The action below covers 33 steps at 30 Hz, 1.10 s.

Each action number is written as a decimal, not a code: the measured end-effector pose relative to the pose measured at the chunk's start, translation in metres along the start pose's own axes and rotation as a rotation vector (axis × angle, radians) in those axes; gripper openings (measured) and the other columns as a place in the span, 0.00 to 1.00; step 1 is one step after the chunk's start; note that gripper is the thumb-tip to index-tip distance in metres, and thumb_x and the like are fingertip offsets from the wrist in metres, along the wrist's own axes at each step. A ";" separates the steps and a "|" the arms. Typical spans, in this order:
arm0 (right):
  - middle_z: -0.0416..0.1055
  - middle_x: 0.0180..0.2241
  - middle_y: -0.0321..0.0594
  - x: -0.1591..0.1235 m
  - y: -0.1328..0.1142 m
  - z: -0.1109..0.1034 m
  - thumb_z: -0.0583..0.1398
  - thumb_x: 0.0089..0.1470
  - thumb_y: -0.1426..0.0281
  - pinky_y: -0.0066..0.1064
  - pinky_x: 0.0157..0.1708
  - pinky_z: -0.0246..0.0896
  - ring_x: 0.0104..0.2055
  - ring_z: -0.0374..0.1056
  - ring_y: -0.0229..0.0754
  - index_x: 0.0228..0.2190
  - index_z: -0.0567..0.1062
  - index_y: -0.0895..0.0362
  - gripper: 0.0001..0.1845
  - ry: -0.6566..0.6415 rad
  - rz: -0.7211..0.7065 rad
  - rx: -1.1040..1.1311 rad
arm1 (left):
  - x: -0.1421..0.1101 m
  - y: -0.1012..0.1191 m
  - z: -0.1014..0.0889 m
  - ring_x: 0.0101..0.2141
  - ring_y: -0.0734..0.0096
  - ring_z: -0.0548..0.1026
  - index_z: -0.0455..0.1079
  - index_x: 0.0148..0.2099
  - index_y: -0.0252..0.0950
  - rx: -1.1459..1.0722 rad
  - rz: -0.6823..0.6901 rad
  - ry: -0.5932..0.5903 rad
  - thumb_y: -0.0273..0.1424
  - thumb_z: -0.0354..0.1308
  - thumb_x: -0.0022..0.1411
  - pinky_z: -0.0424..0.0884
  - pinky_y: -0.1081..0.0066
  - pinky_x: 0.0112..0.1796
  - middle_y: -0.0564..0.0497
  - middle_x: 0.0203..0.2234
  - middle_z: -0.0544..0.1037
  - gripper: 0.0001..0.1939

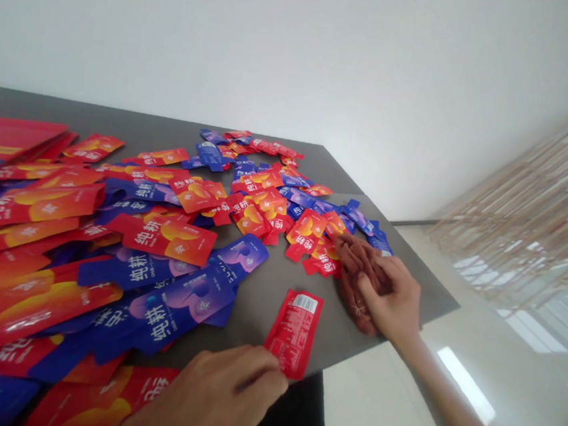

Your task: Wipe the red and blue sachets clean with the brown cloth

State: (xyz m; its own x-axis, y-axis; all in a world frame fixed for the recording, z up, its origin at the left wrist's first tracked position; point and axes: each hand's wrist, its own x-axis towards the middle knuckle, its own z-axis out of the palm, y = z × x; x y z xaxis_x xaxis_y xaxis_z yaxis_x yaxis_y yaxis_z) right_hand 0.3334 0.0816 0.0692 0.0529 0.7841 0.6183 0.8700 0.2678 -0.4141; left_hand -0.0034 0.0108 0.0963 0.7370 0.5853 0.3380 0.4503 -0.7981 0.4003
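Observation:
My left hand (226, 392) is at the near table edge, its thumb and fingers closed at the lower left corner of a red packet (297, 331). The packet shows its printed side with a white barcode label. On the right, my right hand (393, 300) grips a bunch of reddish-brown sausages (355, 280) near the table's right edge. Just behind the bunch lie small red and orange packets (307, 232), mixed with blue ones. Left of my left hand, larger blue packets (193, 298) and red-orange packets (161, 236) overlap in a pile.
The grey table (260, 298) meets a white wall (259, 50) at the back. Large red sheets or bags (15, 137) lie at far left. Right of the table are a pale shiny floor (462, 344) and a blurred lattice of thin brown sticks (547, 191).

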 end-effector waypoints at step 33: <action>0.78 0.40 0.45 -0.008 0.001 0.001 0.64 0.59 0.64 0.43 0.45 0.70 0.43 0.75 0.51 0.40 0.79 0.55 0.10 0.056 0.006 0.002 | -0.021 -0.008 0.018 0.47 0.63 0.81 0.73 0.55 0.33 0.612 0.271 0.126 0.24 0.46 0.75 0.71 0.63 0.47 0.48 0.46 0.86 0.16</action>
State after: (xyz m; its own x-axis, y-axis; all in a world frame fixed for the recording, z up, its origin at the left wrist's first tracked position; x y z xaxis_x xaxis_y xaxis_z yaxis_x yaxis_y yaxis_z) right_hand 0.3333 0.0762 0.0630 0.0855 0.7534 0.6519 0.8687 0.2641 -0.4190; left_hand -0.0138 0.0023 0.0710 0.8165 0.3355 0.4699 0.4891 -0.8344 -0.2540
